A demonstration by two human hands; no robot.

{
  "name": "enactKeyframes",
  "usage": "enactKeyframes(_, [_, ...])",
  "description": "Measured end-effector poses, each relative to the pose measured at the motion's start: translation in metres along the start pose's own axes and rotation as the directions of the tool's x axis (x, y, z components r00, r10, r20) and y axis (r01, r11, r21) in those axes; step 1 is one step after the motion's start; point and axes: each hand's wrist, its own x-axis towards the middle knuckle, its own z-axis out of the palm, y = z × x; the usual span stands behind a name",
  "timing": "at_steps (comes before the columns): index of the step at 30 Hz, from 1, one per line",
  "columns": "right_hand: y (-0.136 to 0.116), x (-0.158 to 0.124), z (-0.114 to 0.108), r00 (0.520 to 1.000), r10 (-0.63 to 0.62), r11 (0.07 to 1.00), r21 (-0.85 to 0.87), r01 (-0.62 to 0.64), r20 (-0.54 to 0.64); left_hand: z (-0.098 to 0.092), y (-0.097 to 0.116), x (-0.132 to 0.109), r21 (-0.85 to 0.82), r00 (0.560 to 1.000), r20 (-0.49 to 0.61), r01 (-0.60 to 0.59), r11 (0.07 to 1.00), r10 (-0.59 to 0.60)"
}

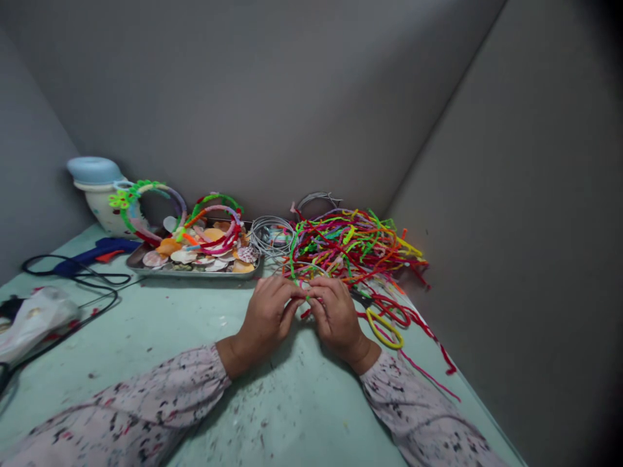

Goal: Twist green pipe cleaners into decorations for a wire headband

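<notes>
Fuzzy green chenille stem point(307, 298), mostly hidden, is pinched in the fingertips of the left hand point(269, 310) and right hand point(337, 316), over the pale-green tabletop point(195, 318), near tangled multicoloured fuzzy stems point(350, 246).

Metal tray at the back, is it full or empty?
Full, it seems: seashells cover nearly all of the metal tray, and a fuzzy ring sits over them.

Can see a pale green, stained table point(277, 415) bearing a bag point(39, 318), a black cord point(117, 296) and a blue glue gun point(90, 254) at left, a lidded container point(111, 217) and a metal tray point(195, 275) farther back, then coiled wire point(257, 240), heaped pipe cleaners point(357, 250) and yellow-handled scissors point(370, 318) toward the right edge.
</notes>
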Motion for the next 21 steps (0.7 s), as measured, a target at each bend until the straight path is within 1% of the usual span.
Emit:
enactKeyframes(7, [-0.0001,0.0001,-0.0003,1.000,0.011,1.000,-0.002,-0.011,0.028,0.0002,-0.0001,-0.0006,0.003,1.000,0.014,-0.005,1.000,0.005])
enactKeyframes(10, [-0.0003,0.0002,-0.0012,1.000,0.001,1.000,-0.021,-0.001,0.014,-0.0003,0.0003,-0.0001,-0.003,1.000,0.018,-0.001,1.000,0.001])
enactKeyframes(13, [-0.0007,0.0004,-0.0029,1.000,-0.002,0.999,-0.036,0.001,-0.026,-0.0007,0.0007,0.0003,-0.002,0.999,0.014,0.033,0.999,-0.033])
enactKeyframes(17, [-0.0013,0.0010,-0.0053,0.994,0.011,0.999,-0.045,-0.016,-0.113,-0.0006,0.0014,0.0009,0.003,0.996,0.004,0.094,0.996,-0.094])
enactKeyframes(21, [-0.0005,0.0009,-0.0065,0.980,0.021,0.998,-0.061,-0.033,-0.198,-0.0002,0.0016,0.0011,-0.025,0.993,-0.027,0.112,0.993,-0.113])
